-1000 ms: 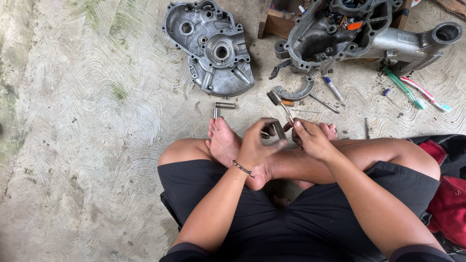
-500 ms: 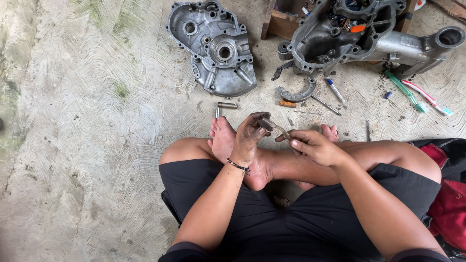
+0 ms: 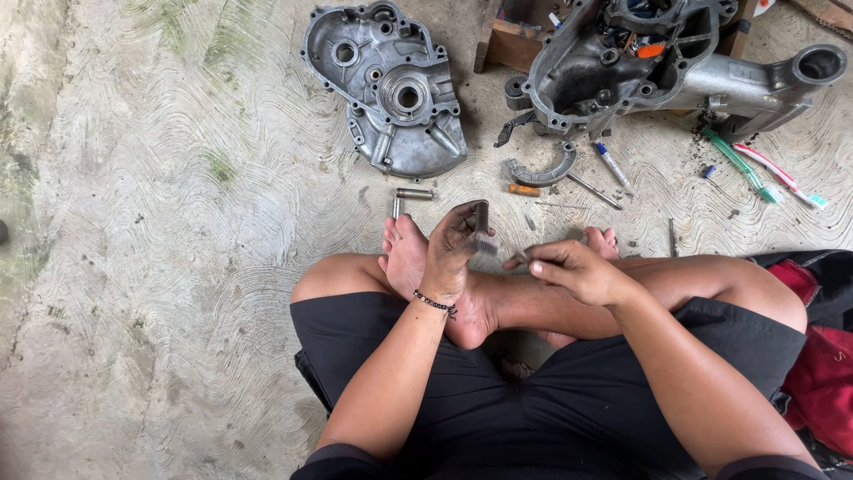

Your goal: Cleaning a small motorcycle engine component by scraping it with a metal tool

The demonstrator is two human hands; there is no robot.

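I sit cross-legged on a concrete floor. My left hand (image 3: 451, 249), grimy and with a bead bracelet at the wrist, grips a small dark metal part (image 3: 482, 219) upright above my feet. My right hand (image 3: 573, 267) pinches the handle of a small brush (image 3: 498, 247), whose bristle end touches the metal part. Both hands hover over my crossed ankles, close together.
A grey engine case cover (image 3: 391, 84) lies ahead on the floor, with a larger engine casing (image 3: 640, 62) at upper right. Two metal pins (image 3: 410, 197), a curved brake shoe (image 3: 538, 171), a marker pen (image 3: 613, 166), toothbrushes (image 3: 760, 173) and a red cloth (image 3: 822, 373) lie around.
My left hand has turned the metal part upright and raised it slightly. My right hand has shifted right and lower, with the brush now against the part.
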